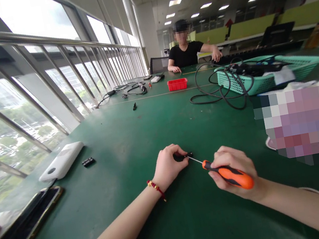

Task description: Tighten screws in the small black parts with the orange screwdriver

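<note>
Over the green counter [126, 141], in the head view, the only one I had, the left hand [168, 166] pinched a small black part [179, 157], its grip narrow between thumb and fingers. The right hand [238, 159] was wrapped around the handle of an orange-and-black screwdriver [228, 174]. From that right hand the part lay to the left and slightly farther out, and the tool's long axis ran slantwise toward it: butt end near and right, thin shaft pointing left and away. I judged that line from shaft to part to be the relation that mattered most. The tip touched the right-hand end of the part or lay just beside it; at that size I could not tell which. The part's own length seemed to run nearly crosswise, though the left hand, the nearer of the two, covered much of it. The hands were apart, with the shaft reaching across the gap. Well to their left, a small black block [88, 161] lay near a white power bank [62, 161]. Farther out stood a red tray [177, 87], with a teal basket [303, 70] to its right.
</note>
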A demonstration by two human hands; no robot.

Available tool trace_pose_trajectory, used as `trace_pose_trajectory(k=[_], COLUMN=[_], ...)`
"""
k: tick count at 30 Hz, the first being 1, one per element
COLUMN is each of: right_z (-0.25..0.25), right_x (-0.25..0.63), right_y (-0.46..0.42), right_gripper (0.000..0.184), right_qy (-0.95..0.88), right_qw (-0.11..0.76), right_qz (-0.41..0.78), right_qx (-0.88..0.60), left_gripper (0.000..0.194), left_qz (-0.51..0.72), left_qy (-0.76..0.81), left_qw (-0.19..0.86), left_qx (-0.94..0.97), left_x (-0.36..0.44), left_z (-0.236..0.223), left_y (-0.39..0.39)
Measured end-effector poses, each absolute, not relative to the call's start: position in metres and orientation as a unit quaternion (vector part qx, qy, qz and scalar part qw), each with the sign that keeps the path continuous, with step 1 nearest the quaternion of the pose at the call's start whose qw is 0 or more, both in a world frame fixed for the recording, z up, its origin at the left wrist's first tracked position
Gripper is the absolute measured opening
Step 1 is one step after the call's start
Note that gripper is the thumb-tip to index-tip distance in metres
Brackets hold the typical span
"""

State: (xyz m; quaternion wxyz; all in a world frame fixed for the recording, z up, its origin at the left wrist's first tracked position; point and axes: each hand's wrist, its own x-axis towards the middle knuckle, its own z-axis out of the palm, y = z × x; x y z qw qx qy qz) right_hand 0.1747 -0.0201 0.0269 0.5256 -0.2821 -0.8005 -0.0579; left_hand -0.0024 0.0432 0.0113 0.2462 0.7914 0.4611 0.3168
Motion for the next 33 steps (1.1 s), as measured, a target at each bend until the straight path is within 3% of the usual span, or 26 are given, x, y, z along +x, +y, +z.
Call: trace_pose_trajectory(k=[12, 18, 27, 33], right_z=[0.026, 0.022, 0.012, 0.016], right_x=[0.175, 0.176, 0.171, 0.175], right_y=[-0.017, -0.020, -0.017, -0.018], right_gripper=[0.010, 0.010, 0.040, 0.025], right_qy=[-0.798, -0.764, -0.708, -0.752], right_qw=[0.538, 0.555, 0.632, 0.569], right_qz=[-0.051, -0.004, 0.026, -0.004], right_qx=[-0.266, -0.330, -0.314, -0.332], left_gripper=[0.001, 0.003, 0.004, 0.004], left_qz=[0.317, 0.305, 0.296, 0.292], left_qy=[0.459, 0.445, 0.439, 0.441], left_qw=[0.237, 0.204, 0.184, 0.175], left_qx=[0.796, 0.817, 0.828, 0.831], left_x=[-0.002, -0.001, 0.000, 0.001], left_z=[0.010, 0.011, 0.013, 0.013], left_y=[0.043, 0.041, 0.039, 0.039])
